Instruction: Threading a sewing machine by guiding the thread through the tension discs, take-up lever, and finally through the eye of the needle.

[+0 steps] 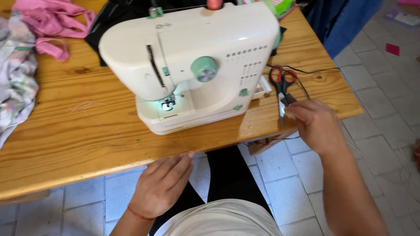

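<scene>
My right hand (316, 124) reaches over the table's (65, 144) near edge toward its right end, fingers pinched at the blades of the scissors (282, 89); whether my grip has truly closed on them I cannot tell, since my knuckles hide the fingertips. The scissors lie on the table near its right edge, red and black handles pointing away from me, just beside the right end of the white and green sewing machine (192, 65). A black cord (306, 71) runs past the handles. My left hand (162, 185) hangs just below the near edge, grip loosely curled and holding nothing, fingertips touching the wood. Pink cloth (52, 22) is heaped at the far left corner.
</scene>
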